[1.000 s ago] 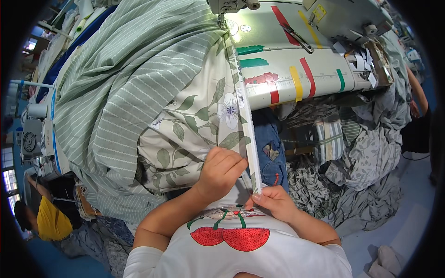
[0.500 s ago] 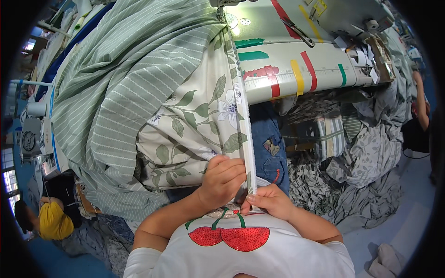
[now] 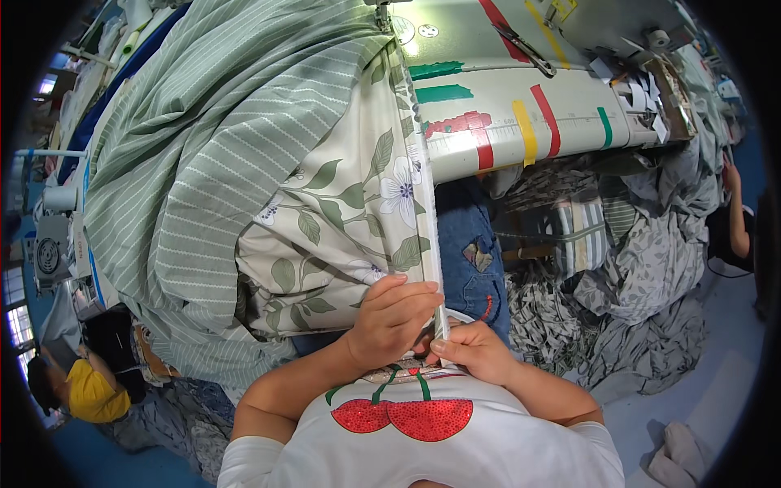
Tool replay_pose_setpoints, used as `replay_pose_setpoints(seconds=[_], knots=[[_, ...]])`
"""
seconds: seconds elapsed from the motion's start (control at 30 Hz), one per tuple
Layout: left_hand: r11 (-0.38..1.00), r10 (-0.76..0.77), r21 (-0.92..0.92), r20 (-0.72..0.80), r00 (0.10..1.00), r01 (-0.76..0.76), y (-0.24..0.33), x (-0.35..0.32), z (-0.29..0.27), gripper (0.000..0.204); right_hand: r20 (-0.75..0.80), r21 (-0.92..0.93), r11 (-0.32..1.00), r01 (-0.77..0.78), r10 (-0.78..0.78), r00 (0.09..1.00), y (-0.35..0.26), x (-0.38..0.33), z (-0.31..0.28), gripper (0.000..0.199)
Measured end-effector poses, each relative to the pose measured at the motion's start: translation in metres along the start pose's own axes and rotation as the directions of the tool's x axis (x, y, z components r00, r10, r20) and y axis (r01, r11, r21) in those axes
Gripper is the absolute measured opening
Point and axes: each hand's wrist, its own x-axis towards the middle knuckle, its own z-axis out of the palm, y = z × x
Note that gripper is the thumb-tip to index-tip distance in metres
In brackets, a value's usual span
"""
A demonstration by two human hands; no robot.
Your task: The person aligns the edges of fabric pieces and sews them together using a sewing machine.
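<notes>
A cream cloth with green leaves and white flowers (image 3: 333, 203) lies across my lap, its straight right edge finished with a narrow white strip (image 3: 432, 236). That edge runs from the sewing machine's presser foot (image 3: 381, 15) down toward my waist. My left hand (image 3: 396, 317) is closed on the cloth's edge, its fingers laid over the white strip. Just below and to the right, my right hand (image 3: 472, 350) pinches the lower end of the strip between thumb and finger. The green striped cloth (image 3: 220, 179) is bunched beside the floral part, on the left.
The machine bed (image 3: 455, 146) carries coloured tape strips and a metal hand tool (image 3: 525, 50). Heaped leaf-print cloth (image 3: 643, 276) lies at the right, near a striped bundle (image 3: 579, 236). A person in yellow (image 3: 96, 390) is at lower left; another person's arm (image 3: 736, 211) shows far right.
My left hand's fingers have straightened and slid slightly right, over the white strip. My right hand keeps its pinch in nearly the same place.
</notes>
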Motion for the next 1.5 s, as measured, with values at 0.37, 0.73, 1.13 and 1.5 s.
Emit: replay_pose_setpoints(seconds=[0.37, 0.73, 1.13, 1.5], knots=[[0.995, -0.026, -0.101, -0.038, 0.999, 0.022, -0.003, 0.002, 0.004, 0.032, 0.046, -0.942, 0.143, 0.304, -0.842, 0.538, -0.039, 0.035, -0.025, 0.025], [0.980, -0.178, -0.065, 0.122, 0.976, 0.187, 0.005, 0.009, -0.046, 0.038, 0.598, -0.788, -0.389, 0.477, -0.665, 0.447, -0.070, 0.065, -0.031, 0.022], [0.449, -0.212, 0.732, -0.470, 0.857, 0.512, -0.092, -0.011, -0.168, 0.033, 0.533, -0.824, -0.313, 0.473, -0.712, 0.457, -0.067, 0.060, -0.023, 0.028], [0.636, -0.297, 0.527, -0.507, 0.809, 0.564, 0.002, 0.019, -0.174, 0.016, 0.507, -0.839, -0.297, 0.456, -0.731, 0.457, -0.064, 0.059, -0.025, 0.029]])
